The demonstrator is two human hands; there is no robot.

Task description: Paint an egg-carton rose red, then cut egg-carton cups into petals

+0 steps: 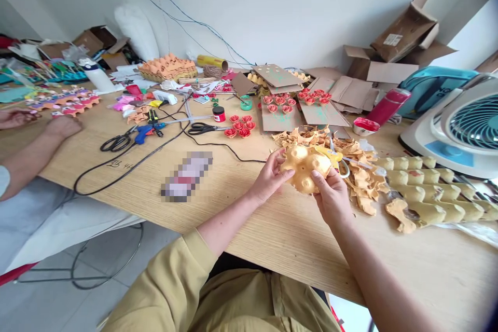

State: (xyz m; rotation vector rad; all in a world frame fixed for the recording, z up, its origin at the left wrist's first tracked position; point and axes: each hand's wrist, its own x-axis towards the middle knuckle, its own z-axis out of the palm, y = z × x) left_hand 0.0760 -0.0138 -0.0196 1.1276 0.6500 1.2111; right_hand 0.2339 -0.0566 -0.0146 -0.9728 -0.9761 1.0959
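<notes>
Between my two hands, above the table's front part, is a piece of egg carton (304,168), pale orange with several rounded cups facing up. My left hand (273,174) grips its left edge, thumb on top. On the right edge my right hand (333,194) holds it, the thumb pressed near a cup. Just behind lies a pile of torn egg-carton scraps (363,187) in the same colour. Yellow-and-white-handled scissors (335,158) show beside my right hand, partly hidden; whether my fingers touch them I cannot tell.
Red paper flowers (240,127) stand near black scissors (204,128) and a red paint jar (219,113). A blue glue gun (144,134) and its black cable lie left. Green-yellow egg trays (424,187) and a fan (462,119) stand right. A co-worker's arms (42,148) rest at far left.
</notes>
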